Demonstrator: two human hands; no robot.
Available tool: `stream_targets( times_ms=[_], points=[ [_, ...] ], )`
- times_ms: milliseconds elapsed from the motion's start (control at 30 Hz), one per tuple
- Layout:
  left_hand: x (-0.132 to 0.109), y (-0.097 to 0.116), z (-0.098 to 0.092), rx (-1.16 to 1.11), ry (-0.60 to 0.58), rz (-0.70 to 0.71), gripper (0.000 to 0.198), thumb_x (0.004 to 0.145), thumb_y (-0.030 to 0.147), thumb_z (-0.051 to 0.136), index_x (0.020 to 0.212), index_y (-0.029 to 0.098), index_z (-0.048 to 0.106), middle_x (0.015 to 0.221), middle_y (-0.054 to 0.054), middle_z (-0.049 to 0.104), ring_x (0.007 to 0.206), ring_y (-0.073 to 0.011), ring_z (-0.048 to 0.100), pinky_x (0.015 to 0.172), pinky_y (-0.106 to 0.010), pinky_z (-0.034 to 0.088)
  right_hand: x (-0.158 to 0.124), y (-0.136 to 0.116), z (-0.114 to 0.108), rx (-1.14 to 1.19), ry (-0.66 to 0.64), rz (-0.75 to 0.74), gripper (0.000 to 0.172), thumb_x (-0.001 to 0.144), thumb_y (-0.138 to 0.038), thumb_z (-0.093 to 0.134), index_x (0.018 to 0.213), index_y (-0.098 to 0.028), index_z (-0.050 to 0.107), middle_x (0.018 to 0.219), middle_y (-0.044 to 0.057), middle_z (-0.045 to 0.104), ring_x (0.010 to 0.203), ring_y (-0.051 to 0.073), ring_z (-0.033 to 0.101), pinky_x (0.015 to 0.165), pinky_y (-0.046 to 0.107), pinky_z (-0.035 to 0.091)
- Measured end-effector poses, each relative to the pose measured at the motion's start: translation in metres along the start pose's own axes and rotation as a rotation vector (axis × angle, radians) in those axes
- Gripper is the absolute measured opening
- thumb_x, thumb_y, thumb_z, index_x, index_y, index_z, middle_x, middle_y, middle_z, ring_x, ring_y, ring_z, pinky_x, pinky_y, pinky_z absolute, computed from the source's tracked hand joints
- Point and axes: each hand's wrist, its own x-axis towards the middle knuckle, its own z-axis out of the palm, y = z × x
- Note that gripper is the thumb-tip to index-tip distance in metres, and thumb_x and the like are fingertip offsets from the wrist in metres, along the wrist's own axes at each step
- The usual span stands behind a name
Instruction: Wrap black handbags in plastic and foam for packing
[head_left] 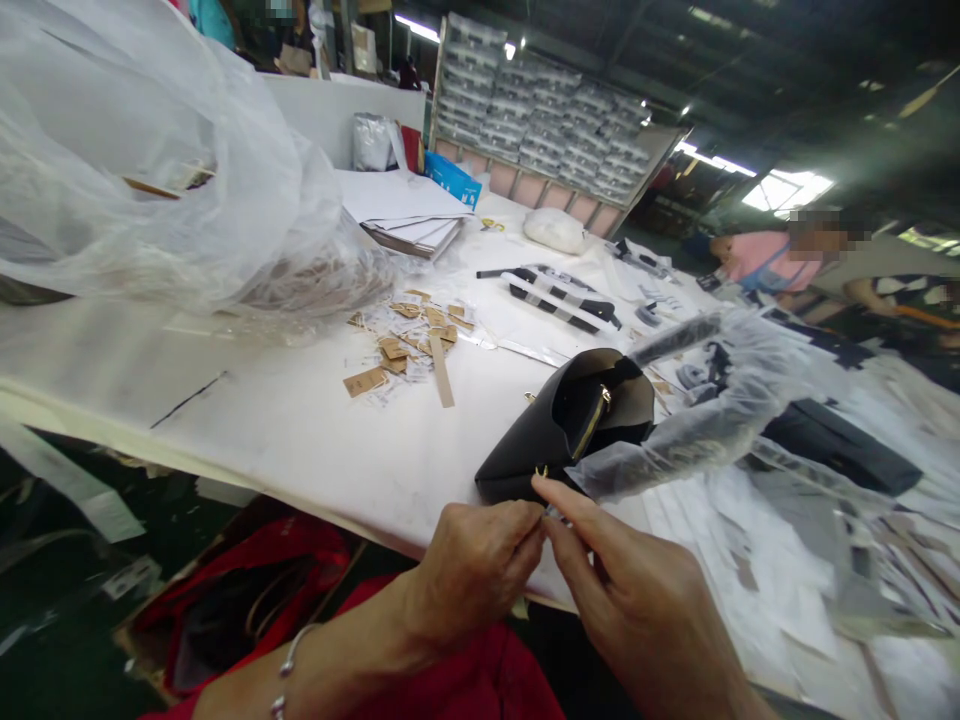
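A black handbag [525, 425] lies on its side at the table's near edge, its open top facing right and a gold zip showing inside. Clear plastic film [667, 450] covers its strap. Just in front of the bag, my left hand [480, 560] is closed, fingertips pinched together. Thumb and index finger of my right hand [637, 580] meet it there, also in a pinch. Between the fingertips is something small and pale, too little of it visible to name. A gold-coloured metal fitting [541, 472] on the bag shows right by my right index fingertip.
Brown paper tags [397, 350] lie scattered on the white table [300, 400]. A heap of clear plastic bags [247, 200] stands at left, white sheets [409, 205] behind. More wrapped bags [832, 440] crowd the right. A red-lined box [247, 600] sits below the edge. People work at far right.
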Motion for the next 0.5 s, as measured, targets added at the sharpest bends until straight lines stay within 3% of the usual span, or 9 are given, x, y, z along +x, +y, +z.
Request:
stream_targets(
  times_ms=[100,167,267,333,433,500],
  points=[
    [0.003,0.004,-0.006,-0.223,-0.002,-0.123,0.028,0.098,0.028,0.044,0.085,0.019,0.066,0.076,-0.004,0.067,0.067,-0.0136,0.058,0.064,-0.024,0.039,0.005,0.010,0.003,-0.027,0.015,-0.119,0.026,0.090,-0.017,0.057,0.108,-0.020,0.074,0.086,0.006,0.078,0.067,0.017,0.073,0.066,0.024,0.058],
    [0.007,0.006,-0.011,-0.510,-0.042,-0.279,0.027,0.095,0.033,0.048,0.081,0.018,0.065,0.066,-0.001,0.062,0.060,-0.0114,0.053,0.059,-0.022,0.038,0.002,0.017,0.007,-0.004,0.028,-0.150,0.028,0.088,-0.014,0.059,0.112,-0.020,0.073,0.087,0.006,0.078,0.069,0.018,0.073,0.068,0.026,0.059],
    [0.013,0.005,-0.013,-0.986,-0.171,-0.508,0.031,0.089,0.044,0.053,0.078,0.017,0.060,0.044,0.008,0.042,0.036,-0.0060,0.029,0.039,-0.019,0.022,-0.005,0.025,0.014,0.047,0.017,-0.165,0.037,0.088,-0.010,0.058,0.122,-0.021,0.068,0.089,0.006,0.078,0.068,0.017,0.072,0.066,0.027,0.058],
    [0.015,0.002,-0.012,-1.195,-0.233,-0.596,0.030,0.087,0.046,0.055,0.079,0.017,0.058,0.040,0.011,0.035,0.030,-0.0044,0.016,0.033,-0.019,0.013,-0.014,0.029,0.018,0.071,-0.013,-0.151,0.047,0.088,-0.010,0.058,0.133,-0.022,0.061,0.088,0.005,0.078,0.061,0.016,0.069,0.058,0.025,0.055],
    [0.014,0.000,-0.009,-1.197,-0.247,-0.594,0.029,0.088,0.045,0.054,0.082,0.017,0.058,0.042,0.010,0.040,0.030,-0.0044,0.019,0.031,-0.019,0.012,-0.034,0.029,0.021,0.163,0.026,-0.058,0.047,0.086,-0.014,0.062,0.131,-0.024,0.063,0.082,0.004,0.078,0.053,0.014,0.065,0.052,0.025,0.051],
    [0.011,-0.001,-0.006,-1.053,-0.188,-0.534,0.032,0.091,0.046,0.050,0.085,0.016,0.059,0.046,0.008,0.043,0.033,-0.0048,0.025,0.034,-0.018,0.016,-0.047,0.025,0.024,0.258,0.142,0.191,0.024,0.085,-0.024,0.065,0.106,-0.025,0.076,0.069,0.002,0.074,0.051,0.015,0.064,0.050,0.025,0.050]
  ],
)
